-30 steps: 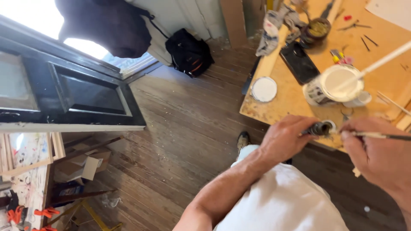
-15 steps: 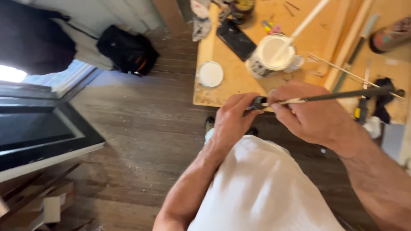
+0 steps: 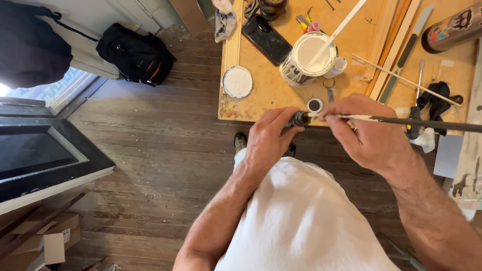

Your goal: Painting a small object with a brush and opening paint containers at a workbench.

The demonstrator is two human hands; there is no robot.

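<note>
Two hands meet just above the near edge of the counter [image 3: 261, 100], over our white shirt [image 3: 301, 221] and a dark shoe [image 3: 240, 142] on the plank floor [image 3: 150, 150]. Our left hand [image 3: 268, 140] is closed around a small dark jar [image 3: 300, 119], thumb and fingers wrapped on its body so only the top end shows. Our right hand [image 3: 369, 133] is pinched shut on a long thin brush [image 3: 401, 121], whose dark handle runs off to the right while its pale tip meets the mouth of the jar. Just beyond the jar, on the counter, we see a small round cap [image 3: 315, 105] lying flat. Farther in stands an open paint can [image 3: 307, 55] full of white paint, with a pale stir stick [image 3: 336, 32] leaning out of it, and its round lid [image 3: 237, 82] lies to the left near the counter's edge. A black phone [image 3: 266, 38] lies behind the can. To the right we find wooden strips [image 3: 396, 45], a thin dowel [image 3: 406, 80], a dark rag [image 3: 438, 103] and a printed cylindrical bottle [image 3: 454, 27] on its side. Across the floor, far left, a black backpack [image 3: 135, 55] sits by the wall and a black-framed panel [image 3: 40, 155] lies flat.
</note>
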